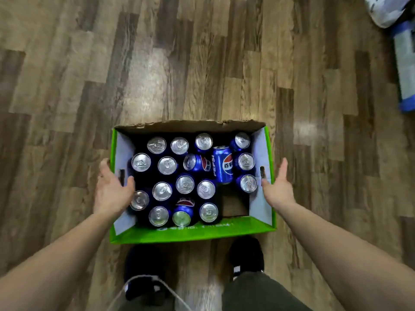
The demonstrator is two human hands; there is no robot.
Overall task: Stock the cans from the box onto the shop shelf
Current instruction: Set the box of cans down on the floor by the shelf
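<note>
Cans (184, 184) crowding green box (190, 232)

Wood-grain plank floor (202, 63) in mixed browns, glossy light glare patches, blue-and-white object (404, 63) at far right edge, partly cropped

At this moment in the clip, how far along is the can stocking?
Barely started, by the look of it. The box sits on the wooden floor, nearly full of cans, with one bare patch near its right front corner. Both hands are at its side walls: the left hand on the left wall, the right hand by the right. No shelf is in view; all stocking remains.
</note>
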